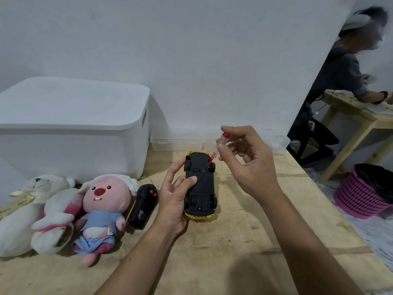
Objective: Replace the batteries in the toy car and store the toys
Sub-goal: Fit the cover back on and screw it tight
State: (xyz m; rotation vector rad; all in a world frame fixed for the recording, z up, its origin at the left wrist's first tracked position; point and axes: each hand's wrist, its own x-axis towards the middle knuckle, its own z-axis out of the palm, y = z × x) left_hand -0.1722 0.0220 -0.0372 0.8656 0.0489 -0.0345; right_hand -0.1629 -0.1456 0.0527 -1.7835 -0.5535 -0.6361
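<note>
The yellow toy car [201, 188] lies upside down on the wooden table [244, 241], its black underside facing up. My left hand [173, 196] grips the car's left side, thumb pressed on the underside. My right hand [244, 158] pinches a small red-handled screwdriver [219, 147], whose tip touches a screw near the car's far end. A black remote control [144, 204] with red buttons lies left of the car. Beside it lie a pink plush in a blue shirt [102, 213] and two white plush toys [36, 211].
A large white lidded storage bin [72, 124] stands at the back left. A clear plastic case [178, 143] sits against the wall behind the car. Beyond the table's right edge are a pink basket [365, 190] and another person at a wooden table [361, 111].
</note>
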